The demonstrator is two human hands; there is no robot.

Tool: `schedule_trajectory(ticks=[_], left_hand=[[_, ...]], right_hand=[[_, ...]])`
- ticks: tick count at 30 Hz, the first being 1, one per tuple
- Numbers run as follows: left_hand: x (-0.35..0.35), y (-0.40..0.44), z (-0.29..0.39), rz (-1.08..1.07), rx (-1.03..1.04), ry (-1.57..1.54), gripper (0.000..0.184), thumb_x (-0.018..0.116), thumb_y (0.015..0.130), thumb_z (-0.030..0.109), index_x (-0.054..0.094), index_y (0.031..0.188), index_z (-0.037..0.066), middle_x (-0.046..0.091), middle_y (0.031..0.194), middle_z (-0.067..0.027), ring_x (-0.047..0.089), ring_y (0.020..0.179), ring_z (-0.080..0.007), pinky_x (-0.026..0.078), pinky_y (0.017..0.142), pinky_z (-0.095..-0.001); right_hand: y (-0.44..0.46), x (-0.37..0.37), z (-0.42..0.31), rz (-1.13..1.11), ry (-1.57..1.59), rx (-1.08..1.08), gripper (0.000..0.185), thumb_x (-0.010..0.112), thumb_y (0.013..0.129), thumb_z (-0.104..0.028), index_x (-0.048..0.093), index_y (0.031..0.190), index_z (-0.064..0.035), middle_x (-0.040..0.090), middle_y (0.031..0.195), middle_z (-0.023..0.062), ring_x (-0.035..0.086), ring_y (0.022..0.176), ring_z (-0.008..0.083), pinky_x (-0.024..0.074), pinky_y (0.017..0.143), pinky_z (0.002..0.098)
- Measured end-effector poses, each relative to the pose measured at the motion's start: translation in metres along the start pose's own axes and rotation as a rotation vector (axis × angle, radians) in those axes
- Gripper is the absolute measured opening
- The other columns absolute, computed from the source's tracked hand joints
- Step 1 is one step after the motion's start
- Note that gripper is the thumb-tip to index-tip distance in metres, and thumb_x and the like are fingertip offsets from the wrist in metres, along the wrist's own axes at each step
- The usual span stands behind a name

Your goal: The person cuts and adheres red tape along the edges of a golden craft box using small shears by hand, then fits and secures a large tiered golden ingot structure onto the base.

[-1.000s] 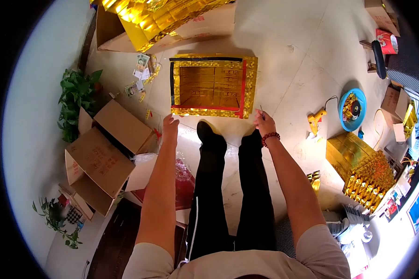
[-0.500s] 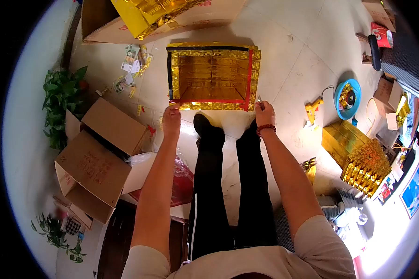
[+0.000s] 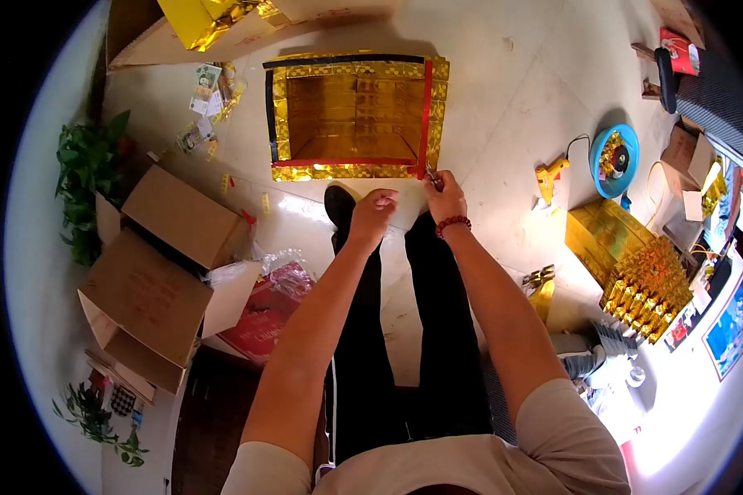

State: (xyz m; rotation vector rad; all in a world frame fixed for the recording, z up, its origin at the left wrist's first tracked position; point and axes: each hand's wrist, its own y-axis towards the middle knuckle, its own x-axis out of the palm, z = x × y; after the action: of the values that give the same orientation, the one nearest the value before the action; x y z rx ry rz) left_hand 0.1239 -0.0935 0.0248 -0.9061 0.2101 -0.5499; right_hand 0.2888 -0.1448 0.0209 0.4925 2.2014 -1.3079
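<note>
A gold foil-covered box [image 3: 355, 169] lies on the floor in front of my feet, its open side facing up. Black strips run along its top and left edges, red strips along its bottom and right. My right hand [image 3: 446, 196], with a beaded bracelet, is closed on a small metal tool [image 3: 431, 172] at the box's lower right corner; its shape is partly hidden. My left hand [image 3: 375, 213] hovers just below the lower edge, fingers curled together, and whatever they may hold is too small to make out.
Open cardboard boxes [image 3: 153, 299] and a plant [image 3: 82, 190] stand at left. Banknotes [image 3: 205, 89] lie upper left. To the right are a yellow glue gun [image 3: 550, 179], a blue basin [image 3: 633, 169] and a gold stack [image 3: 607, 235].
My left hand has left the box's lower left corner and moved right, towards my right hand. My right hand stays by the lower right corner. The view has shifted slightly.
</note>
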Motion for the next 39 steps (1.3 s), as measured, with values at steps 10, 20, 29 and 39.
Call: schedule_trajectory(ticks=[10, 20, 29, 39], left_hand=[[0.039, 0.022, 0.014, 0.255, 0.155, 0.258, 0.016, 0.061, 0.08, 0.008, 0.063, 0.094, 0.0, 0.064, 0.085, -0.0082, 0.061, 0.079, -0.0154, 0.048, 0.073, -0.0273], [0.073, 0.035, 0.013, 0.591, 0.205, 0.53, 0.007, 0.066, 0.073, 0.01, 0.063, 0.078, 0.006, 0.061, 0.08, -0.0081, 0.06, 0.075, -0.0235, 0.049, 0.07, -0.0322], [0.088, 0.035, 0.014, 0.645, 0.191, 0.494, 0.009, 0.067, 0.072, 0.008, 0.059, 0.074, 0.005, 0.058, 0.084, -0.0082, 0.056, 0.083, -0.0274, 0.046, 0.073, -0.0371], [0.092, 0.037, 0.011, 0.681, 0.224, 0.535, 0.01, 0.067, 0.073, 0.008, 0.058, 0.073, 0.005, 0.058, 0.083, -0.0075, 0.056, 0.085, -0.0268, 0.046, 0.075, -0.0377]], right_hand=[[0.006, -0.02, 0.014, 0.025, -0.038, -0.315, 0.022, 0.054, 0.087, -0.027, 0.055, 0.093, -0.006, 0.059, 0.091, 0.0143, 0.057, 0.086, 0.0346, 0.0451, 0.076, 0.0415], [0.017, -0.028, 0.026, 0.008, -0.012, -0.466, 0.009, 0.056, 0.085, -0.014, 0.054, 0.086, -0.0055, 0.057, 0.089, 0.0145, 0.055, 0.085, 0.0357, 0.0446, 0.075, 0.0431], [0.02, -0.034, 0.035, 0.03, 0.054, -0.442, 0.011, 0.053, 0.087, -0.017, 0.052, 0.089, -0.0063, 0.057, 0.091, 0.0135, 0.054, 0.089, 0.0354, 0.0443, 0.077, 0.0437], [0.019, -0.045, 0.049, 0.03, 0.109, -0.372, 0.012, 0.055, 0.087, -0.017, 0.054, 0.089, -0.0052, 0.058, 0.088, 0.0117, 0.056, 0.082, 0.0309, 0.0461, 0.073, 0.0381]])
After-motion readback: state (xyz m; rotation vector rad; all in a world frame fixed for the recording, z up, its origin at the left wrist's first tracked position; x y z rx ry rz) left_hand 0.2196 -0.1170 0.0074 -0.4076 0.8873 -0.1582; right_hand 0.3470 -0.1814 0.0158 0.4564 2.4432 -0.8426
